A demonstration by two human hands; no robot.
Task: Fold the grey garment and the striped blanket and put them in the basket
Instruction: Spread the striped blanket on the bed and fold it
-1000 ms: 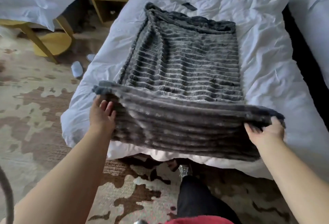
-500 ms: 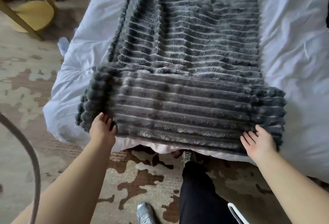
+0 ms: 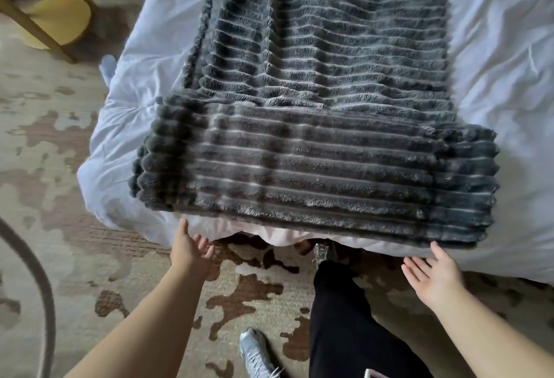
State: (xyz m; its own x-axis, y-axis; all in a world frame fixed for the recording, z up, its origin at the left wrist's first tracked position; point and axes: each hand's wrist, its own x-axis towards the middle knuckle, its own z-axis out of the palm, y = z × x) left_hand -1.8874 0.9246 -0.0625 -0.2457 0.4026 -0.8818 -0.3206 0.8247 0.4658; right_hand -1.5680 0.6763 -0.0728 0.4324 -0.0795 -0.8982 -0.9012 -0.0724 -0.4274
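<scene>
The striped blanket [image 3: 323,113], dark grey with ribbed pale stripes, lies spread on the white bed [image 3: 503,56]. Its near end is folded back over itself into a thick band along the bed's front edge. My left hand [image 3: 189,250] hovers just below the band's left corner, fingers apart, holding nothing. My right hand [image 3: 431,275] is below the band's right corner, palm open and empty. Neither hand touches the blanket. The grey garment and the basket are out of view.
A yellow wooden stool [image 3: 51,17] stands on the patterned carpet [image 3: 60,197] at the upper left. My dark trouser leg [image 3: 341,317] and a silver shoe [image 3: 257,353] are between my arms. A grey cable [image 3: 45,287] curves at the left edge.
Both hands laid the folded near end of the blanket down on the bed, let go of it and drew back below the bed's edge. The view has moved closer.
</scene>
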